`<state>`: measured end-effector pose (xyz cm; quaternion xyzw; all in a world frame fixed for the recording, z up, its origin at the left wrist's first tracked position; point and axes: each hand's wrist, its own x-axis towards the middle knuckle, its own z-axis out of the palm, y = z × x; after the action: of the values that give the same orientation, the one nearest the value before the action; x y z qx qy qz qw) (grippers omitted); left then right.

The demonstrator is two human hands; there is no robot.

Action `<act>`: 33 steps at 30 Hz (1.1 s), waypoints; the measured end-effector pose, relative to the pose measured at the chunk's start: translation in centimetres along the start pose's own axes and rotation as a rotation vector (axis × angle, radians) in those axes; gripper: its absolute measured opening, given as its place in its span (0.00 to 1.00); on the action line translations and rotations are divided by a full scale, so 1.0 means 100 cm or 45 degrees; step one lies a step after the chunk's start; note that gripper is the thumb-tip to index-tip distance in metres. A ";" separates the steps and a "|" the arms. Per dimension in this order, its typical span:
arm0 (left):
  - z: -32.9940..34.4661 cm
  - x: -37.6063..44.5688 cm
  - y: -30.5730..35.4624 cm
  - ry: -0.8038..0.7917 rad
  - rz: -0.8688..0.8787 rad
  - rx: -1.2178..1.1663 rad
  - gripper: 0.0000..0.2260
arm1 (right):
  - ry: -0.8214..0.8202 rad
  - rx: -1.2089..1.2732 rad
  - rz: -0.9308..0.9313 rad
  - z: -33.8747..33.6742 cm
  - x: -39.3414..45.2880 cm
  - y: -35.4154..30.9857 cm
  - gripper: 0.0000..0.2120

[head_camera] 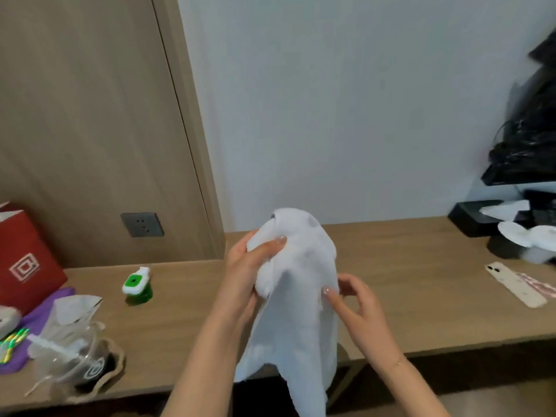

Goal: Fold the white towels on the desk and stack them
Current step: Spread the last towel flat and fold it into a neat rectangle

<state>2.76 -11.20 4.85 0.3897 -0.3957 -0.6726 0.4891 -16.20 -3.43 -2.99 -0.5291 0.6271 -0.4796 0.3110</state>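
**White towel held up over the wooden worktop**

A soft white terry-cloth towel [301, 296] hangs in the air above the front edge of the long light-brown wooden worktop [406, 296], lifted clear of its surface. The cloth is unfolded but bunched: its top is rounded into a dome, a deep crease runs down the middle, and the loose lower hem falls below the worktop's front edge in uneven flaps. The fabric looks thick and matte, with a few faint grey shadow spots near the top.

The left hand [249, 266] grips the towel high on its left side, thumb curled over a gathered wad of cloth. The right hand [352, 299] is lower on the right side, its fingers bent and pinching the towel's edge. The two hands are apart, with the towel's width between them.

On the worktop's left part stand a red paper bag with a white square logo [27, 260], a small green-and-white plastic bottle [137, 285] and a clear plastic cup inside a crumpled bag [81, 362]. To the right lies a pale phone face down [514, 284], and beyond it more white cloths [523, 236] rest on black boxes [469, 218].
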 end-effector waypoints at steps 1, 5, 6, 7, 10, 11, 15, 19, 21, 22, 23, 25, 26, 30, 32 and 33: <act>0.006 0.015 -0.001 -0.038 -0.019 -0.006 0.17 | 0.027 0.009 0.002 -0.002 0.011 0.002 0.10; 0.025 0.070 -0.010 -0.078 -0.105 -0.007 0.16 | 0.113 -0.071 -0.028 -0.015 0.047 0.017 0.11; 0.033 0.089 -0.015 -0.080 -0.122 -0.019 0.15 | 0.156 -0.087 -0.041 -0.023 0.059 0.025 0.10; 0.034 0.097 -0.017 -0.072 -0.122 -0.023 0.13 | 0.180 -0.105 -0.062 -0.027 0.064 0.027 0.08; 0.048 0.126 -0.027 -0.046 -0.087 -0.002 0.12 | 0.259 -0.159 -0.092 -0.047 0.091 0.043 0.04; 0.052 0.136 -0.032 -0.032 -0.075 0.023 0.12 | 0.299 -0.174 -0.106 -0.054 0.103 0.049 0.03; 0.070 0.171 -0.062 0.089 -0.047 0.138 0.11 | 0.381 -0.159 -0.167 -0.085 0.154 0.075 0.07; 0.092 0.206 -0.116 0.314 -0.037 0.161 0.11 | 0.274 -0.200 -0.152 -0.108 0.214 0.119 0.08; 0.107 0.221 -0.148 0.431 -0.034 0.204 0.10 | 0.184 -0.227 -0.142 -0.118 0.244 0.149 0.07; 0.115 0.228 -0.166 0.499 -0.026 0.221 0.10 | 0.129 -0.254 -0.136 -0.124 0.259 0.166 0.05; 0.124 0.236 -0.182 0.545 -0.003 0.244 0.09 | 0.084 -0.287 -0.134 -0.129 0.273 0.182 0.04; 0.140 0.252 -0.217 0.592 0.066 0.339 0.06 | -0.010 -0.359 -0.139 -0.136 0.295 0.215 0.03; 0.144 0.260 -0.234 0.615 0.095 0.428 0.05 | -0.052 -0.384 -0.138 -0.137 0.304 0.232 0.03; 0.142 0.282 -0.299 0.632 0.150 0.503 0.07 | -0.130 -0.480 -0.186 -0.132 0.329 0.290 0.03; 0.132 0.285 -0.323 0.654 0.189 0.432 0.07 | -0.139 -0.517 -0.261 -0.123 0.330 0.313 0.05; 0.128 0.286 -0.331 0.670 0.233 0.430 0.07 | -0.144 -0.510 -0.289 -0.118 0.329 0.323 0.06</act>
<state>-26.68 -29.98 -24.42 0.5888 -0.3949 -0.4269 0.5614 -46.72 -32.52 -25.09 -0.6734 0.6278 -0.3471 0.1786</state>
